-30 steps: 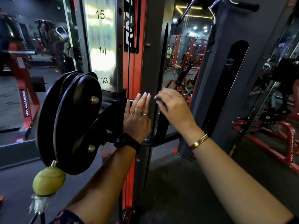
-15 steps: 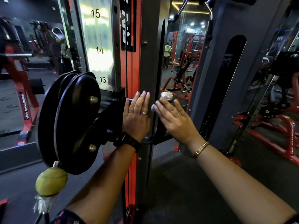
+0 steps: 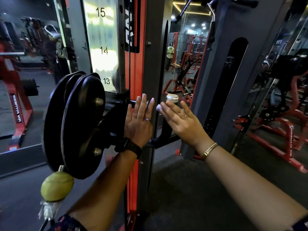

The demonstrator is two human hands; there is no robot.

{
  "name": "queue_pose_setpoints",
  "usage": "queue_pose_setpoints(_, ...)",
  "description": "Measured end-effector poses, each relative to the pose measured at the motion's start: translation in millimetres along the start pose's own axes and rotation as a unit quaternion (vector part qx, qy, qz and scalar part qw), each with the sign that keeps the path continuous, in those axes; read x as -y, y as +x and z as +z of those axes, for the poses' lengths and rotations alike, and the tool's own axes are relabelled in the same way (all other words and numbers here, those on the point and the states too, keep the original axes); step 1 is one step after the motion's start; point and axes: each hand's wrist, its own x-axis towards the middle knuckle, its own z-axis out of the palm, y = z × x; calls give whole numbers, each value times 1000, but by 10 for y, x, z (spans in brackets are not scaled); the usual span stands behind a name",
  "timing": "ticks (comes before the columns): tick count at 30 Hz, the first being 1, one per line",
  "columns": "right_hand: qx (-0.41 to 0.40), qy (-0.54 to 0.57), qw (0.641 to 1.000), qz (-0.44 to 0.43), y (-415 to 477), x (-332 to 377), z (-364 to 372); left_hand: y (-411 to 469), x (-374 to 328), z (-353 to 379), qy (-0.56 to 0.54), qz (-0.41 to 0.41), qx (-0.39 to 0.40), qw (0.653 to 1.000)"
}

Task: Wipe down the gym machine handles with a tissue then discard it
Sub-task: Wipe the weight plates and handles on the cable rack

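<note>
**Desk:** Where do the hands stand at the gym machine?

**Field:** The left grip (image 3: 139,120) lies flat on the grey upright (image 3: 150,72), fingers straight and close together, holding nothing. The right grip (image 3: 181,120) hangs just beside it, fingers spread and loose, also holding nothing.

**Desk:** And the tissue?

**Field:** It is nowhere in view, neither in a hand nor on the machine. By that reckoning the wiping has yet to start.

**Desk:** Which part is nearest for a wipe?

**Field:** A silver knob (image 3: 172,98) sits just above and beyond the right fingertips (image 3: 158,107), apart from them. The right hand is plainly the nearer one. Low between the two hands, a black curved bar (image 3: 162,134) runs upright, then bends away to the right at its foot.

**Desk:** So what does the next move turn on?

**Field:** Likely a short reach up and forward by the right hand, though a tissue must be fetched first. Which way the knob's stem points cannot be told from here.

**Desk:** Anything else in shot?

**Field:** Black weight plates (image 3: 80,124) are stacked left of the upright, with a green ball (image 3: 56,188) hanging under them.
</note>
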Motion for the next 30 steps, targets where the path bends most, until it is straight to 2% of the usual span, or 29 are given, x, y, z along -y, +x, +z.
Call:
queue_pose_setpoints(5,10,-14,999,44,-89,268,-16,-418,-52,71,15,-12,63,998)
queue_pose_setpoints(9,86,-17,995,56,-373,731,16,-691,60,86,4,-21,123,992)
queue_pose_setpoints(15,194,126,965,125,-140,1209,-73,-965,221,87,42,3,196,980)
queue_pose_setpoints(18,225,134,960,99,-136,1153,-87,-1004,277,67,32,13,201,979)
queue_pose_setpoints(21,221,56,973,19,-329,970,-124,-996,293,42,24,22,185,982)
queue_pose_setpoints(23,214,-1,977,3,-457,908,-135,-1007,287,39,34,20,173,984)
queue_pose_setpoints(26,210,2,976,56,-431,1075,-123,-1049,287,41,70,3,164,984)
queue_pose_setpoints(30,250,94,954,135,-25,1444,-139,-1067,316,33,118,-23,173,978)
